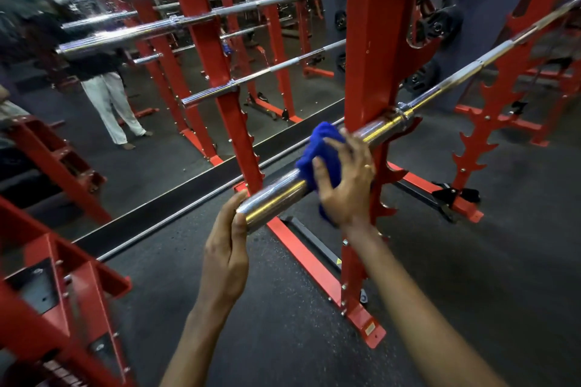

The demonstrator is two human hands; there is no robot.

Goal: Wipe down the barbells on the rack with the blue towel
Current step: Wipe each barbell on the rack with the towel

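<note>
A chrome barbell rests across the hooks of a red rack, its thick sleeve pointing toward me. The blue towel is wrapped over the sleeve's middle, and my right hand presses it around the steel. My left hand cups the sleeve's near end, thumb and fingers against the end face. A second barbell crosses the top of the view, blurred and very close.
A wall mirror at left reflects the rack, more bars and a person standing. The rack's second toothed red upright stands at right. Red floor rails run under the bar. More red frame parts crowd the lower left. Black weight plates hang behind.
</note>
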